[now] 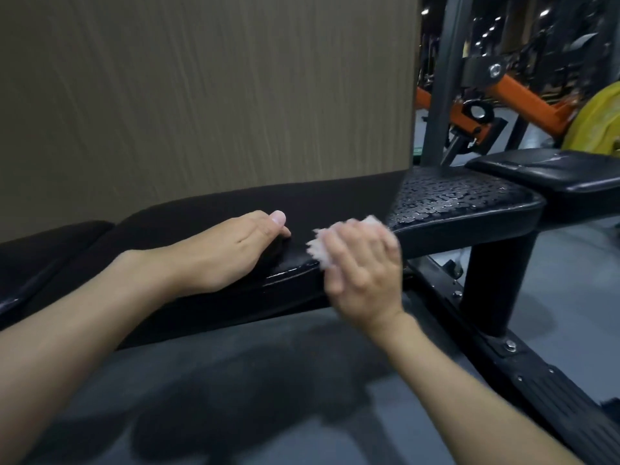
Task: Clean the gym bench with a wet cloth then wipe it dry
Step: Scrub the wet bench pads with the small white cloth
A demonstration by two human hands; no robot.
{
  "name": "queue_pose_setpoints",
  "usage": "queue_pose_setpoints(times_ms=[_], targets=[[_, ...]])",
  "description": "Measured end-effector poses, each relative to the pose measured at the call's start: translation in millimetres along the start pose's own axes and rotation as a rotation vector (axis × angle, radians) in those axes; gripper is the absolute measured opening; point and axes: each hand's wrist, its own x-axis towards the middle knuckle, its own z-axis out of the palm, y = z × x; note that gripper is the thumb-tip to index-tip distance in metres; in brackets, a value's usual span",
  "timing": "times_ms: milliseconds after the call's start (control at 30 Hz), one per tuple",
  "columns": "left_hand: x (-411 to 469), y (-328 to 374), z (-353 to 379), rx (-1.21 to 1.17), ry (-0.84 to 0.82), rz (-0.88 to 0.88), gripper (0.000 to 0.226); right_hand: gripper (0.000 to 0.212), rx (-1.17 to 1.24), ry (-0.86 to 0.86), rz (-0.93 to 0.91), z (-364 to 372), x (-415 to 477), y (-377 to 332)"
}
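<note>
The cloth [318, 249] is held bunched under the right hand's [364, 266] curled fingers [369, 238] and pressed to the bench's [453, 203] front edge, showing past them at left and above. The left hand [235, 250] is rested alongside, fingers relaxed, nothing held.

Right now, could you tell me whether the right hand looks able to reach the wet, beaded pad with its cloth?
Probably yes: the right hand, holding the cloth, is at the edge of the bench just beside the wet pad, and nothing lies between them.
</note>
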Motion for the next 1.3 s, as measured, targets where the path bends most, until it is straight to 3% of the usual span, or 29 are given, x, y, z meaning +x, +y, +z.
queue_pose_setpoints(times_ms=[100, 233, 433, 533, 667, 967, 1167, 1233, 1300], targets=[[14.9, 19.1, 12.5, 0.045, -0.018, 0.032, 0.075, 0.044, -0.098, -0.024, 0.181, -13.8, -3.4, 78.1], [31.5, 38.3, 14.8, 0.053, 0.053, 0.007, 0.072, 0.039, -0.016, 0.007, 0.354, -7.8, 1.0, 60.2], [37.9, 30.8, 6.4, -0.058, 0.039, -0.016, 0.073, 0.036, 0.193, -0.033, 0.12, -0.3, 2.8, -76.9], [38.2, 26.9, 4.2, -0.079, 0.017, -0.003, 0.069, 0.034, 0.158, -0.012, 0.023, 3.9, 3.5, -91.9], [42.6, 30.0, 2.6, -0.042, -0.012, 0.009, 0.079, 0.036, 0.132, 0.013, -0.058, 5.2, -1.5, -58.8], [56.0, 57.3, 18.2, 0.037, -0.075, 0.044, 0.071, 0.05, -0.044, -0.067, 0.106, -7.3, -14.1, 74.5], [65.2, 73.7, 27.9, 0.092, -0.105, 0.104, 0.071, 0.044, -0.151, 0.045, 0.444, -24.1, -15.4, 139.2], [70.7, 78.8, 32.4, 0.111, -0.115, 0.13, 0.069, 0.041, -0.146, 0.081, 0.558, -20.2, -9.8, 129.1], [79.0, 84.9, 38.4, 0.126, -0.111, 0.16, 0.069, 0.038, -0.117, 0.074, 0.544, -13.8, -3.2, 104.0]])
